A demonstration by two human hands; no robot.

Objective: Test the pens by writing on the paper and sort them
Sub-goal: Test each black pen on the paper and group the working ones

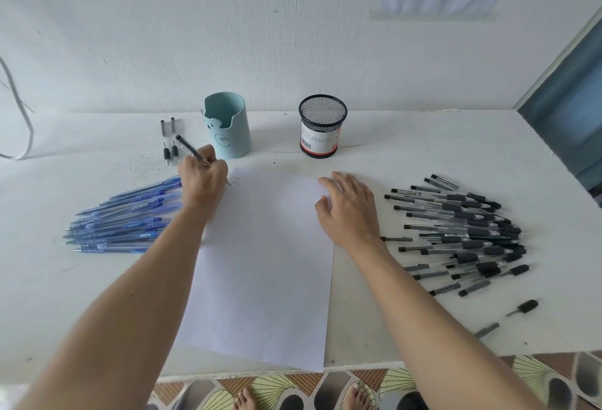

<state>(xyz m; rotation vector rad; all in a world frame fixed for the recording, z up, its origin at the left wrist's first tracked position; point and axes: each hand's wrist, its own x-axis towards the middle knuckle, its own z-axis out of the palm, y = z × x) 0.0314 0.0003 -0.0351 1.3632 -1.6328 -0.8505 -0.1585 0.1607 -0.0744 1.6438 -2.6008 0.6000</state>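
Left hand [202, 181] pinched black pen [187, 147], tip at far-left corner of paper [267, 263]. Right hand [350, 210] flat, fingers spread, pressed paper's right edge. Blue pens [130, 217] heaped left of left hand; black pens [465, 233] right of right hand. Blue holder [228, 126], mesh cup [322, 126] beyond.

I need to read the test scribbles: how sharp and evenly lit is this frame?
Head view: soft light, faint shadows beside the blue cup and mesh cup; the paper is nearly washed out, so the scribbles by the pen in the left hand are too faint to read; the blue pens look smeared, the black pens sharper; wide-angle bending at the edges.
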